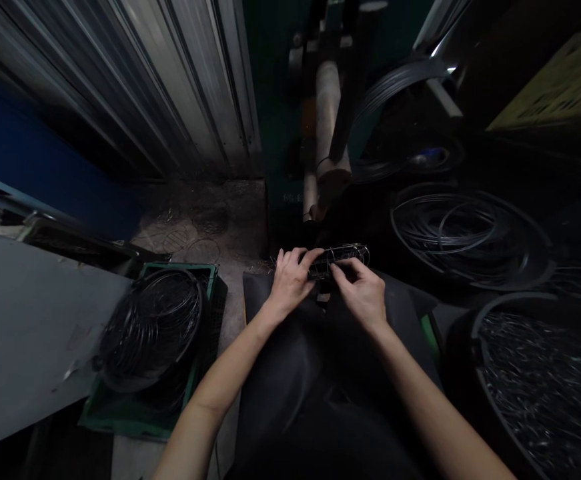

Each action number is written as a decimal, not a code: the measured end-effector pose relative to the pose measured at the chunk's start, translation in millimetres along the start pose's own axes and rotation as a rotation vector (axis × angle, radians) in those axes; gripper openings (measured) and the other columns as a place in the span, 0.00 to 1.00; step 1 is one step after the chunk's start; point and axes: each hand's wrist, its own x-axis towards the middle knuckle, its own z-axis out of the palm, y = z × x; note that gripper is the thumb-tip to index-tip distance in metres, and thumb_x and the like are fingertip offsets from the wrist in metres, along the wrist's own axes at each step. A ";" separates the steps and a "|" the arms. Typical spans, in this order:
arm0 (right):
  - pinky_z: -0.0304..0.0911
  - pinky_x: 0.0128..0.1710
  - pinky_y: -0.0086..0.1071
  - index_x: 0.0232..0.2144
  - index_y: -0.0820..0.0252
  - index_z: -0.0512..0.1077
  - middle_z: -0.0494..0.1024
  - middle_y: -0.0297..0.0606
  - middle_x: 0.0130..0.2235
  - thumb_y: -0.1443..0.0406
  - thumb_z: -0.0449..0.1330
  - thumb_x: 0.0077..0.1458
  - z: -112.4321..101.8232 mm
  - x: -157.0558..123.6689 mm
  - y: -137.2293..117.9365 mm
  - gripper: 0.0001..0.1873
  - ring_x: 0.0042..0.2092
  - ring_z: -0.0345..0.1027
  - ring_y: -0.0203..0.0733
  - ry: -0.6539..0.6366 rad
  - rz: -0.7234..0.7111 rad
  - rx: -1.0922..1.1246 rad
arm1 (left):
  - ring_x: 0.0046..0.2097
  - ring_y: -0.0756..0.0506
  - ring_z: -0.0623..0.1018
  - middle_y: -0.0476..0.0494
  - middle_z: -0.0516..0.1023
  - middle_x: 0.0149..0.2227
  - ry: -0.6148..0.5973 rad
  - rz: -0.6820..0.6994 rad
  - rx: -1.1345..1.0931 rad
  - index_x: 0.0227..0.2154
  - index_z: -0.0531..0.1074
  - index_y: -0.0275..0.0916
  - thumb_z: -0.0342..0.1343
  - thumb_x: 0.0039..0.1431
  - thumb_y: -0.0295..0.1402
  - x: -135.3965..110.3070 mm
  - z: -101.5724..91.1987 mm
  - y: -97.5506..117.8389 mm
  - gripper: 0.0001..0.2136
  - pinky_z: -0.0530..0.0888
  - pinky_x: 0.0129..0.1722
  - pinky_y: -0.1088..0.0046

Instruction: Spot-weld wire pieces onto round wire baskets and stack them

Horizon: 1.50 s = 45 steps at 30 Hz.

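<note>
Between my two hands is a small wire frame (346, 253) of thin bent metal rods, level above my dark apron (310, 373). My left hand (293, 280) grips its left end, thumb and index finger closed on the wires. My right hand (363, 290) pinches the near side of the frame around its middle; the fingertips are pressed together there. The frame's rounded right end sticks out past my right fingers. Its left end is hidden behind my left hand.
A machine with a pale cylinder (328, 120) stands ahead. To the right are a tub of wire rings (470, 230) and a bucket of small metal pieces (545, 380). At left, a black basin of wire rings (153, 327) rests on a green crate (120, 420), beside a grey panel (35, 333).
</note>
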 end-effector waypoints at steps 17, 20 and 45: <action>0.65 0.35 0.30 0.32 0.60 0.74 0.77 0.35 0.31 0.57 0.57 0.57 20.7 18.7 0.3 0.13 0.31 0.70 0.37 0.155 -0.274 0.007 | 0.52 0.44 0.69 0.44 0.66 0.47 0.243 0.058 0.005 0.54 0.60 0.46 0.54 0.51 0.22 16.7 0.0 -15.1 0.27 0.55 0.62 0.45; 0.65 0.35 0.31 0.32 0.60 0.73 0.77 0.36 0.30 0.57 0.57 0.57 24.5 23.3 2.8 0.12 0.31 0.70 0.37 0.184 -0.317 -0.001 | 0.51 0.44 0.70 0.44 0.67 0.47 0.272 0.057 -0.008 0.54 0.60 0.45 0.54 0.51 0.22 20.0 1.7 -17.3 0.27 0.55 0.62 0.45; 0.65 0.35 0.31 0.31 0.61 0.72 0.75 0.38 0.30 0.57 0.56 0.58 39.8 35.1 1.8 0.13 0.31 0.69 0.38 0.273 -0.346 -0.022 | 0.52 0.44 0.70 0.43 0.69 0.47 0.355 0.101 -0.037 0.53 0.62 0.42 0.57 0.53 0.27 36.5 7.6 -33.8 0.23 0.55 0.63 0.47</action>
